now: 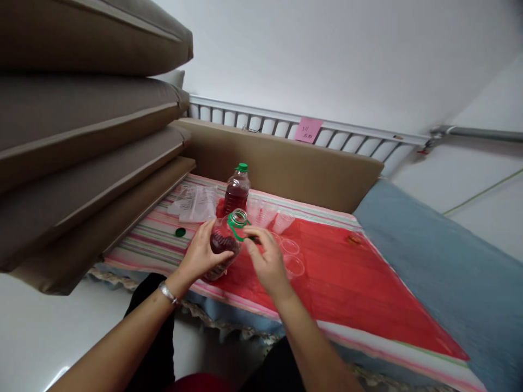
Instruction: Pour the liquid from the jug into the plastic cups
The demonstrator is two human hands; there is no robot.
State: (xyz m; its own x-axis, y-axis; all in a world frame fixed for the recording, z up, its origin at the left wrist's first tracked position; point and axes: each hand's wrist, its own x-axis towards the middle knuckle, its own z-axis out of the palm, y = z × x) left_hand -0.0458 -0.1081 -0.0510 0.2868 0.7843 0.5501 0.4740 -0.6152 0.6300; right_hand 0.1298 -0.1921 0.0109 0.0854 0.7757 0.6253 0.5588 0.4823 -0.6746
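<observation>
My left hand (201,251) is wrapped round a clear plastic bottle (223,242) of dark red liquid, tilted, its mouth uncapped. A green carrying handle (237,233) rings the bottle's neck. My right hand (265,256) pinches the end of that handle, and its fingertips are partly hidden. Off to the left, a green cap (180,232) lies on the striped cloth (151,245). Just behind stands a second bottle (237,190) of red liquid with its green cap on. Clear plastic cups (267,213) stand beside it, and several more (294,265) are near my right hand.
A red plastic sheet (355,277) covers much of the cloth. Clear plastic packaging (199,204) lies at the back left. Stacked brown cushions (93,120) rise on the left, and a brown panel (286,163) leans against the radiator (253,121). Blue fabric (441,234) borders the right.
</observation>
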